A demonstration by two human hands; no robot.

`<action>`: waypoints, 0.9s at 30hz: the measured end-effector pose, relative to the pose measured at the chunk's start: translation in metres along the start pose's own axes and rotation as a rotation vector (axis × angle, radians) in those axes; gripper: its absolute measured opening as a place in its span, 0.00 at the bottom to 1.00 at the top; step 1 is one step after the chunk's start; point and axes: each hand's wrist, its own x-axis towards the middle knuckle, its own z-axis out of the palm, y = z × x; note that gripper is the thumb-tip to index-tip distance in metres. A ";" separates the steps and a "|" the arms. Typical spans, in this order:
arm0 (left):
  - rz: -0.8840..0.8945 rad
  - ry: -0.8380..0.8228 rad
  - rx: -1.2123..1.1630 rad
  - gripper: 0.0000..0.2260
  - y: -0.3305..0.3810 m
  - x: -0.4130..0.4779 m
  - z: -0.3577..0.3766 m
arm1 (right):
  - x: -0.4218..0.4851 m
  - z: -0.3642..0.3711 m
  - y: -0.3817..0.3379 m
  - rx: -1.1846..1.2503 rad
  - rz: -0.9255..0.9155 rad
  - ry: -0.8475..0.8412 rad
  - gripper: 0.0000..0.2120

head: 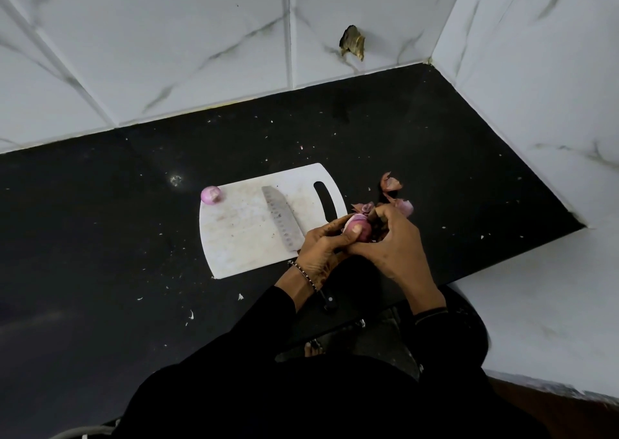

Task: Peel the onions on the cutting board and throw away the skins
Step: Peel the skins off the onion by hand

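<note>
A white cutting board lies on the black counter. A peeled pinkish onion sits at the board's far left corner. My left hand grips a second purple onion just off the board's right edge, thumb pressed on its near side. My right hand curls over that onion from the right, its fingers pinching at the skin on top. Loose onion skins lie on the counter just beyond my hands.
A knife with a dimpled blade lies diagonally across the board, its black handle running under my left wrist to the counter's front edge. Tiled walls close the counter at the back and right. Small scraps dot the black counter.
</note>
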 end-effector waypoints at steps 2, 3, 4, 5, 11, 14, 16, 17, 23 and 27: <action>0.010 0.000 0.004 0.16 0.000 0.000 0.000 | 0.000 0.000 0.001 -0.002 -0.007 -0.006 0.19; 0.015 -0.001 0.003 0.16 0.000 0.000 0.000 | 0.000 0.000 0.002 -0.002 -0.010 -0.008 0.19; 0.019 0.000 0.005 0.17 0.000 0.000 0.000 | 0.000 0.000 0.002 -0.003 -0.013 -0.011 0.19; 0.024 0.001 0.009 0.18 0.000 0.000 0.000 | -0.001 0.000 0.003 -0.004 -0.016 -0.016 0.18; 0.041 -0.010 0.018 0.19 0.000 -0.001 0.000 | -0.001 0.001 0.007 -0.013 -0.030 -0.020 0.18; 0.048 -0.004 0.029 0.18 0.000 -0.001 0.000 | -0.001 0.002 0.008 -0.018 -0.039 -0.018 0.18; 0.053 -0.002 0.053 0.17 -0.001 -0.001 -0.001 | -0.001 0.001 0.009 -0.022 -0.044 -0.020 0.18; 0.055 0.002 0.065 0.17 0.000 -0.002 -0.001 | -0.002 0.001 0.009 -0.023 -0.046 -0.020 0.17; 0.078 0.002 0.052 0.14 0.007 -0.003 0.002 | -0.002 0.007 0.005 -0.049 -0.042 0.029 0.17; 0.076 -0.040 0.006 0.13 0.010 -0.002 0.003 | 0.002 -0.007 0.003 -0.004 0.000 -0.014 0.30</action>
